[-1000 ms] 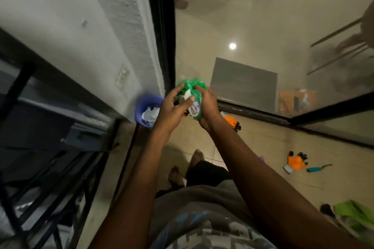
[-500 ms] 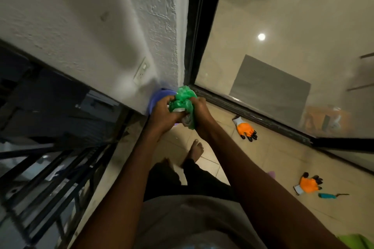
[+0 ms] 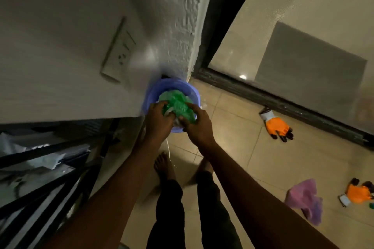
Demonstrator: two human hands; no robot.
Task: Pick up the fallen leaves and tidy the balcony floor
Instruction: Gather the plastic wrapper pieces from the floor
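**A:** What is the head camera showing in that corner?

**B:** Both hands are working over a blue bucket (image 3: 150, 97). It is sitting on the floor (image 3: 232, 157) where the white wall (image 3: 60, 16) meets the glass door (image 3: 303, 6), tucked out of the walkway. The left hand (image 3: 159, 119) and the right hand (image 3: 199, 127) are each clutching a crumpled green bag (image 3: 178, 105). Their fingers are curling into it from either side, just above the bucket's mouth.

**A:** Why is the person using both hands?

**B:** I am guessing the plastic is springy. They seem to be squeezing it small so that it is fitting inside the rim, with the bucket serving as the rubbish bin.

**A:** And where are the leaves?

**B:** I am not making out any loose ones on the tiles. Whether they are sitting inside the bag, I cannot tell. Only a scrap of something white is peeking out between the fingers.

**A:** What else is lying about?

**B:** One orange glove (image 3: 277, 127) is lying near the door track. A second orange glove (image 3: 357, 193) is lying well apart from it at the right edge, near a pink bag (image 3: 303, 196). They are probably waiting for the tidying that is left to do. A dark railing (image 3: 40, 151) is running along the left.
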